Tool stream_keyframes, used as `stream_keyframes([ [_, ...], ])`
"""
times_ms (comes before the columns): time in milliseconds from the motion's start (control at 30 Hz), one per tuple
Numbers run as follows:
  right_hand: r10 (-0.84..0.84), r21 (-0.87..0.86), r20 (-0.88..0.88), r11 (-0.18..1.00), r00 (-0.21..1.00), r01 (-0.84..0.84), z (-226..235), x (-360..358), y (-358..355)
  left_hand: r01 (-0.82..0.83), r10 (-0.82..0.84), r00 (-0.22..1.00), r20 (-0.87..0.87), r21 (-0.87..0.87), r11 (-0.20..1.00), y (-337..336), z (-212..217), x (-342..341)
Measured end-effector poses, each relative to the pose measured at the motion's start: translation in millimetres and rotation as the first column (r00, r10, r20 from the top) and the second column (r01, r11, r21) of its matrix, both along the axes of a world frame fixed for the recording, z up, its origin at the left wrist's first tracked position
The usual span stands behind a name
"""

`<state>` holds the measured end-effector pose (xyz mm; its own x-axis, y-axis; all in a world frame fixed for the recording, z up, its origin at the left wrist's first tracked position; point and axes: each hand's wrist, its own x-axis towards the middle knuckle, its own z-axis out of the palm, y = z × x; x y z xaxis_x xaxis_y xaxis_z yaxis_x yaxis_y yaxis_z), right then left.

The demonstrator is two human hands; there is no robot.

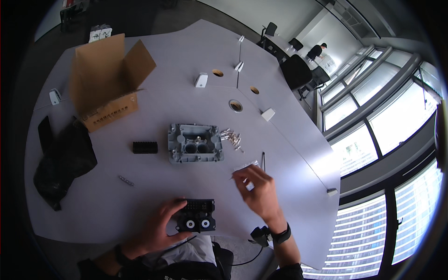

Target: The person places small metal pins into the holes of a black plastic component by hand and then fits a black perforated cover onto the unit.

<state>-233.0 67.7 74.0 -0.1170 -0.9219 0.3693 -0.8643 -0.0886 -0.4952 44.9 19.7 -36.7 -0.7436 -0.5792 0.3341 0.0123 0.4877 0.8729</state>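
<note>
My left hand (161, 225) grips the left side of a black plastic connector block (199, 216) at the near edge of the table. Two white rings sit in its lower half, and rows of small holes run across its top. To the right, my right hand (257, 190) is closed with fingertips pinched together over a small clear plastic bag (246, 165). What the fingertips hold is hidden. Beyond the hands stands an open grey metal housing (196, 157) with round openings inside. Several small metal pins or screws (232, 138) lie loose beside its right wall.
A black ridged strip (145, 148) lies left of the housing, and a small metal piece (126, 181) nearer me. A black bag (65, 163) and an open cardboard box (112, 112) occupy the left. A thin dark tool (263, 162) lies right. Far off, a person (315, 51) leans over another table.
</note>
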Motion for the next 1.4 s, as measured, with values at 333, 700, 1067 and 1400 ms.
stream_keyframes([
  [333,0.162,-0.045,-0.057,0.985,0.985,-0.165,-9,33,24,-0.02,0.019,1.0,-0.016,-0.057,0.998,-7,-1,-11],
  [700,0.117,-0.025,0.111,0.993,0.987,-0.115,-45,44,27,-0.032,0.03,0.999,-0.035,-0.055,0.998,-4,-8,-9],
  [1067,0.137,-0.059,-0.045,0.988,0.989,-0.14,-52,44,20,-0.037,0.035,0.999,-0.03,-0.079,0.996,-5,-8,-9],
  [1400,0.145,-0.037,-0.109,0.988,0.983,-0.15,-41,43,20,-0.009,0.009,1.0,-0.022,-0.034,0.999,-7,-10,-11],
])
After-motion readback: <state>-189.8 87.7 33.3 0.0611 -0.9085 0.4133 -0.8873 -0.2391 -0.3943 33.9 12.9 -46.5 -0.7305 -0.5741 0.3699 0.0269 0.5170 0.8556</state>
